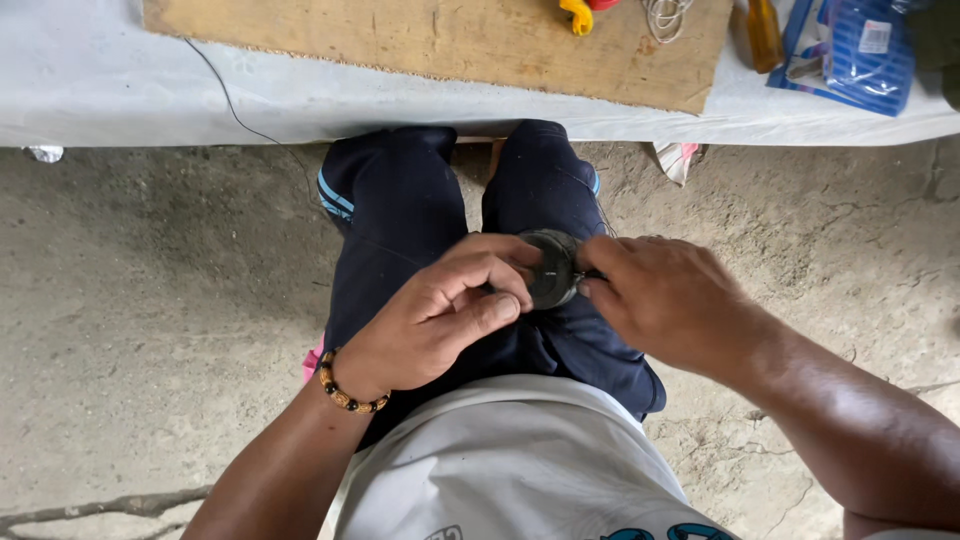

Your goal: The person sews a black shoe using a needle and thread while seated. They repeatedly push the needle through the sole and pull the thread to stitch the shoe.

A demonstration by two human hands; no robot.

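Both hands close on a round dark disc (550,268) over the lap: left hand (440,315) curls its fingers around the near edge, right hand (665,300) pinches the far side. Beyond the knees, a white-covered surface (100,90) carries a wooden board (440,40) and a blue packet (850,50).

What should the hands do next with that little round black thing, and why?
Probably keep the left hand steady while the right hand works at the round black part's edge. Both hands pinch it above the lap, and the right fingertips sit at its rim, so steadying seems wise.
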